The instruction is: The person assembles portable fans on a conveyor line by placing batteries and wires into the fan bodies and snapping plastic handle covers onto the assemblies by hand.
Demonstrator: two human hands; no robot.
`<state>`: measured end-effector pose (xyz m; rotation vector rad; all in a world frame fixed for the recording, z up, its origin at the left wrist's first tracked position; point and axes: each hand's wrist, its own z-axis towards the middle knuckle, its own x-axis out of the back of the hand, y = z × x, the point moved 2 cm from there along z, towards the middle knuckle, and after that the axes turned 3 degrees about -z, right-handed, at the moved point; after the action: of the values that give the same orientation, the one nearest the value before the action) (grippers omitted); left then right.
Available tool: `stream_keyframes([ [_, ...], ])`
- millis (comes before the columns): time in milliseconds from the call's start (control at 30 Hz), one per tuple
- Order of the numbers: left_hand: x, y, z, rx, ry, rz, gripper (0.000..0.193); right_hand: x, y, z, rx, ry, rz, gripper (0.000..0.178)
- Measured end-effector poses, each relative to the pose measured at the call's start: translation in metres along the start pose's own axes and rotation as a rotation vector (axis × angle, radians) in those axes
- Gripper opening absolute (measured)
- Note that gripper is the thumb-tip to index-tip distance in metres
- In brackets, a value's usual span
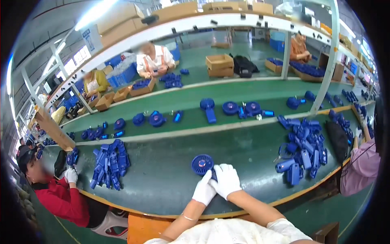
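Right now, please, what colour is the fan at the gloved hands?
The fan is blue, best seen in head view.

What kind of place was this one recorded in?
Probably a factory assembly line: blue fans are spread along a long green belt, heaps of blue parts lie on the workbench, and co-workers sit or stand around.

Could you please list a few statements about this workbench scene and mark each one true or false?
1. The left hand and right hand are both white-gloved. True.
2. The round-headed fan by the hands is orange. False: that fan is blue.
3. Piles of blue parts lie only to the hands' left. False: there is a left pile and a right pile.
4. The green belt beyond the bench carries several blue fans. True.
5. The person in red sits at the far right. False: at the left.
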<state>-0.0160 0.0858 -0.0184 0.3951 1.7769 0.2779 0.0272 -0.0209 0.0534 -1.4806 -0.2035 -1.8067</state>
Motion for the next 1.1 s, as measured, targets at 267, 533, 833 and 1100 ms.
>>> stream_keyframes([
  [267, -0.005, -0.013, 0.007, 0.110, 0.137, -0.071, 0.056, -0.015, 0.001, 0.004, -0.027, -0.085, -0.122, 0.030],
  [533, -0.010, 0.004, -0.003, 0.040, 0.041, -0.041, 0.057, 0.022, 0.005, -0.002, 0.092, -0.204, 0.047, 0.036],
  [833, -0.016, -0.007, -0.002, 0.101, 0.042, 0.025, 0.025, 0.014, 0.075, -0.033, -0.064, 0.135, -0.115, 0.054],
  [1100, 0.003, -0.023, -0.018, 0.064, 0.027, -0.008, 0.029, -0.001, 0.080, -0.036, 0.083, 0.242, 0.004, 0.039],
])
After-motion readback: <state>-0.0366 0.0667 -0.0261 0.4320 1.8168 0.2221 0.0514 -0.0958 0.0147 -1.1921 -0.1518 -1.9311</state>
